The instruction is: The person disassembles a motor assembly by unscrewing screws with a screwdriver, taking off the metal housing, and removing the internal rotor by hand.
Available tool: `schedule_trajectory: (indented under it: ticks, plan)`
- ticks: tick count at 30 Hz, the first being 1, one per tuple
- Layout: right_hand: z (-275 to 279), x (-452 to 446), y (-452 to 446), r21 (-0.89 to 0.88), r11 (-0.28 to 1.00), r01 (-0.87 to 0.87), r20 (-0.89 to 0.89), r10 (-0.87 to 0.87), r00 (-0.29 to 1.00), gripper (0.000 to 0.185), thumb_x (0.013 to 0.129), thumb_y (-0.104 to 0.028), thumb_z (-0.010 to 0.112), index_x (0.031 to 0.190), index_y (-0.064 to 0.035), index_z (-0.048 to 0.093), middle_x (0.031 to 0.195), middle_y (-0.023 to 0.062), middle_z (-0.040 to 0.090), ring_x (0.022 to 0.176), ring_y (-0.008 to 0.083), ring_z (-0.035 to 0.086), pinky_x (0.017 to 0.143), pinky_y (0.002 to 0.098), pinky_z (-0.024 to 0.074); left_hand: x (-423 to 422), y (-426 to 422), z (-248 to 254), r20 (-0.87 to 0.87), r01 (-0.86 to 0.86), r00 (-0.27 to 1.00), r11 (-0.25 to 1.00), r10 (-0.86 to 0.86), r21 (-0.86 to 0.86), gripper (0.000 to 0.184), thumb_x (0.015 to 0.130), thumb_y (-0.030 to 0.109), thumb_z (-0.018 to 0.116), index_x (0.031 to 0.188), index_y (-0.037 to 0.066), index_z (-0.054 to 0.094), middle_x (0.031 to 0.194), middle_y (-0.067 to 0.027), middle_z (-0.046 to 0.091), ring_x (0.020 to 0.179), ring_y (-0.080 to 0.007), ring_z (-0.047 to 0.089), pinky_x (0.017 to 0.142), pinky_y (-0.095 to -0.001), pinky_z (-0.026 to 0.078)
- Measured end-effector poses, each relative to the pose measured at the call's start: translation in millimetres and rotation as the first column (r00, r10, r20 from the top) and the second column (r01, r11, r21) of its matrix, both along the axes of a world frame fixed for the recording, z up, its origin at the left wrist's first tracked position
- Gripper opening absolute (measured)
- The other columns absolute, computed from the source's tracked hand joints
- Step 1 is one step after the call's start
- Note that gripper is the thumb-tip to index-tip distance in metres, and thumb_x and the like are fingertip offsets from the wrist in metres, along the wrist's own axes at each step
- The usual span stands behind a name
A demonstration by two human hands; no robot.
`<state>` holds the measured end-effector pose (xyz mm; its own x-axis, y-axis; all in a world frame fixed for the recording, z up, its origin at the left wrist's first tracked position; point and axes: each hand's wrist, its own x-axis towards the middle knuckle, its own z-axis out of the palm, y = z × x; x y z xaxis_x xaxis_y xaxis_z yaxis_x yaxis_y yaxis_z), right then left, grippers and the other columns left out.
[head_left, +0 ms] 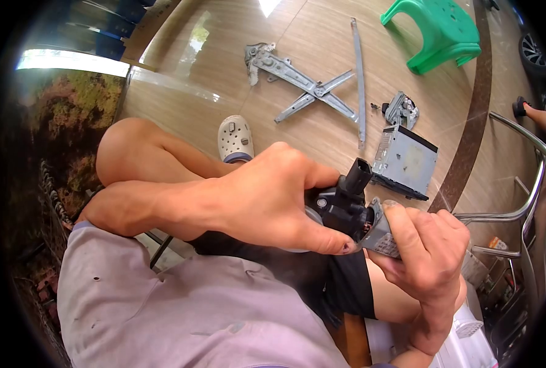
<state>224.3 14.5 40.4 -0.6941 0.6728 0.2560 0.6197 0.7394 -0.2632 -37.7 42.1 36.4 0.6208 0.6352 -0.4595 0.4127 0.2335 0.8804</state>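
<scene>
Above my lap, my left hand (270, 199) is wrapped round a black plastic motor gearbox (339, 208), with its connector socket (359, 173) pointing up and away. My right hand (426, 251) grips a grey metal motor can (381, 236) just to the right, its fingers curled over the top and the thumb side underneath. A narrow gap shows between the can and the gearbox, with small copper-coloured parts inside. My left thumb presses near the rim of the can. The underside of the gearbox is hidden behind my left hand.
On the tiled floor lie a scissor-type window regulator (319, 91), a long metal rail (359, 80), a small metal mechanism (402, 111) and a car stereo unit (406, 161). A green plastic stool (435, 27) stands farther off. Chrome chair legs (524, 202) and another person's foot (519, 106) are at right.
</scene>
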Motion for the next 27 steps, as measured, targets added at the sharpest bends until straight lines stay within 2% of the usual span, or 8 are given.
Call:
schedule_trajectory:
  ticks: [7, 10, 13, 16, 18, 21, 24, 27]
  plan:
    - [1.6, -2.5, -1.8, -0.020, 1.000, 0.000, -0.014, -0.001, 1.000, 0.039, 0.081, -0.033, 0.073, 0.102, -0.0009, 0.070, 0.075, 0.0051, 0.060, 0.055, 0.0180, 0.056, 0.049, 0.0322, 0.0373, -1.1, 1.7, 4.4, -0.017, 0.022, 1.000, 0.997, -0.023, -0.068, 0.036, 0.079, 0.017, 0.087, 0.104, -0.004, 0.072, 0.085, -0.0043, 0.073, 0.078, -0.0043, 0.061, 0.067, -0.0232, 0.051]
    - [2.6, -2.2, -5.3, 0.001, 1.000, 0.011, -0.022, -0.011, 1.000, 0.040, 0.083, -0.035, 0.072, 0.103, -0.0001, 0.070, 0.076, 0.0054, 0.061, 0.055, 0.0181, 0.056, 0.049, 0.0324, 0.0372, -2.2, 1.5, 6.2, -0.014, 0.030, 0.999, 0.995, -0.031, -0.094, 0.037, 0.079, 0.017, 0.087, 0.104, -0.004, 0.071, 0.085, -0.0039, 0.073, 0.078, -0.0041, 0.061, 0.066, -0.0234, 0.051]
    - [13.0, -4.0, -6.9, -0.106, 0.994, 0.002, -0.039, -0.006, 0.999, 0.051, 0.061, -0.021, 0.088, 0.103, 0.0029, 0.069, 0.077, 0.0081, 0.066, 0.058, 0.0231, 0.060, 0.052, 0.0337, 0.0403, -4.6, 2.7, 11.2, -0.021, 0.058, 0.998, 0.994, -0.060, -0.089, 0.037, 0.079, 0.018, 0.088, 0.103, -0.005, 0.072, 0.084, -0.0037, 0.073, 0.077, -0.0038, 0.060, 0.065, -0.0239, 0.050]
    - [22.9, -5.1, -8.2, -0.151, 0.989, 0.007, -0.020, -0.010, 1.000, 0.051, 0.061, -0.022, 0.087, 0.101, 0.0035, 0.069, 0.075, 0.0083, 0.066, 0.057, 0.0228, 0.059, 0.052, 0.0334, 0.0392, -5.2, 5.6, 19.6, -0.015, 0.081, 0.996, 0.993, -0.083, -0.082, 0.038, 0.078, 0.018, 0.089, 0.102, -0.005, 0.072, 0.082, -0.0033, 0.072, 0.075, -0.0033, 0.058, 0.063, -0.0238, 0.048]
    - [22.3, -5.1, -7.2, -0.126, 0.992, 0.008, -0.039, -0.013, 0.999, 0.052, 0.060, -0.023, 0.087, 0.101, 0.0039, 0.069, 0.074, 0.0086, 0.065, 0.057, 0.0227, 0.059, 0.051, 0.0335, 0.0385, -5.7, 6.0, 20.2, 0.027, 0.065, 0.998, 0.994, -0.063, -0.093, 0.038, 0.078, 0.018, 0.090, 0.102, -0.005, 0.072, 0.080, -0.0030, 0.072, 0.074, -0.0030, 0.057, 0.061, -0.0236, 0.047]
    - [22.2, -3.4, -5.7, -0.120, 0.993, 0.003, -0.048, -0.008, 0.999, 0.053, 0.058, -0.023, 0.087, 0.100, 0.0041, 0.069, 0.073, 0.0090, 0.065, 0.055, 0.0229, 0.059, 0.051, 0.0335, 0.0382, -4.8, 5.9, 19.6, -0.006, 0.061, 0.998, 0.989, -0.062, -0.137, 0.039, 0.077, 0.018, 0.091, 0.102, -0.006, 0.072, 0.079, -0.0027, 0.071, 0.072, -0.0024, 0.056, 0.059, -0.0225, 0.046]
    - [24.1, -3.7, -5.8, -0.139, 0.990, 0.006, -0.063, -0.015, 0.998, 0.054, 0.056, -0.022, 0.086, 0.099, 0.0039, 0.068, 0.072, 0.0086, 0.064, 0.054, 0.0229, 0.058, 0.050, 0.0332, 0.0380, -5.8, 5.3, 22.4, 0.030, 0.063, 0.998, 0.994, -0.061, -0.094, 0.042, 0.077, 0.020, 0.091, 0.103, -0.006, 0.071, 0.076, -0.0032, 0.070, 0.070, -0.0022, 0.056, 0.056, -0.0229, 0.045]
    - [21.0, -2.3, -5.0, -0.132, 0.991, 0.004, -0.102, -0.018, 0.995, 0.053, 0.055, -0.021, 0.085, 0.098, 0.0034, 0.068, 0.069, 0.0079, 0.063, 0.053, 0.0228, 0.058, 0.050, 0.0329, 0.0378, -4.6, 3.7, 19.3, 0.072, -0.010, 0.997, 0.999, 0.013, -0.041, 0.045, 0.072, 0.035, 0.090, 0.087, -0.004, 0.073, 0.063, -0.0183, 0.065, 0.054, -0.0217, 0.062, 0.052, -0.0383, 0.047]
